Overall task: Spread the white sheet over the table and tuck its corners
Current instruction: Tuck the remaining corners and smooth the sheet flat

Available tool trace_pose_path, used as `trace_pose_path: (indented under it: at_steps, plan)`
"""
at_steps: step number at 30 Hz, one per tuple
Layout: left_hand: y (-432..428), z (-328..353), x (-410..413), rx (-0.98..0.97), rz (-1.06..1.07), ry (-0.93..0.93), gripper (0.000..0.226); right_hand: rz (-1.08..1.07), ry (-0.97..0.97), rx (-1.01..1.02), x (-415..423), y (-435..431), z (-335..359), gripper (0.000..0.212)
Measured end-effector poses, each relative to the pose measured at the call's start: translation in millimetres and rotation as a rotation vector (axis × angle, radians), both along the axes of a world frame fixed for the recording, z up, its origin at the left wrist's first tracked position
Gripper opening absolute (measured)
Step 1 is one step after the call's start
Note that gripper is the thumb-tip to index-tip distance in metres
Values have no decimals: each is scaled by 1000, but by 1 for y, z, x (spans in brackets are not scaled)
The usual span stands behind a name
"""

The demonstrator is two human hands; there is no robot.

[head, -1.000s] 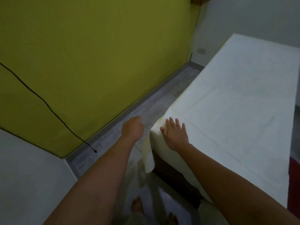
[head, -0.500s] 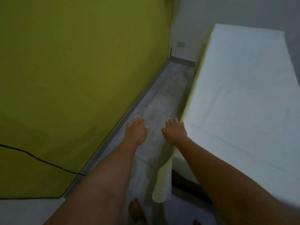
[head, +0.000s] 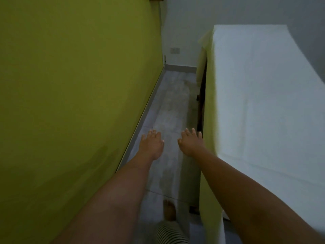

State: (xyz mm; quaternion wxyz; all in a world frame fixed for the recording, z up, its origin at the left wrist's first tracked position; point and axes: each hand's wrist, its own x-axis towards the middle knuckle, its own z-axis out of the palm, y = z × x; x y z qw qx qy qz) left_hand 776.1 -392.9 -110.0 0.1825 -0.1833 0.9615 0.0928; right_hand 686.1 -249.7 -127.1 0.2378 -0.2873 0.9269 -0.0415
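Note:
The white sheet (head: 260, 95) lies spread over the long table on the right and hangs down its left side as a loose flap. A dark strip of the table (head: 202, 106) shows behind that flap. My right hand (head: 190, 142) is held out flat with fingers apart, just left of the sheet's hanging edge, holding nothing. My left hand (head: 151, 144) is also flat and empty, out over the floor, about a hand's width left of the right one.
A yellow-green wall (head: 79, 85) runs along the left, leaving a narrow grey tiled aisle (head: 172, 106) between it and the table. A white wall with a socket (head: 175, 50) closes the far end. My bare foot (head: 169, 210) stands in the aisle.
My right hand has come off the sheet's near corner and now hovers beside the hanging edge. My view has swung to look along the aisle, and the left hand has opened flat.

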Motion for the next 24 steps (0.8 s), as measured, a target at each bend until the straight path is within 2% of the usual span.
trace_pose_path:
  at_steps: [8,15,24]
  plan:
    - [-49,0,-124,28,-129,-18,53,-159,-50,20,-99,-39,-8,58]
    - [-87,11,-224,94,-173,-40,53,-238,-57,66,-192,-73,15,58]
    - [-188,15,-368,87,-184,-3,53,-281,-11,75,-329,-146,34,58]
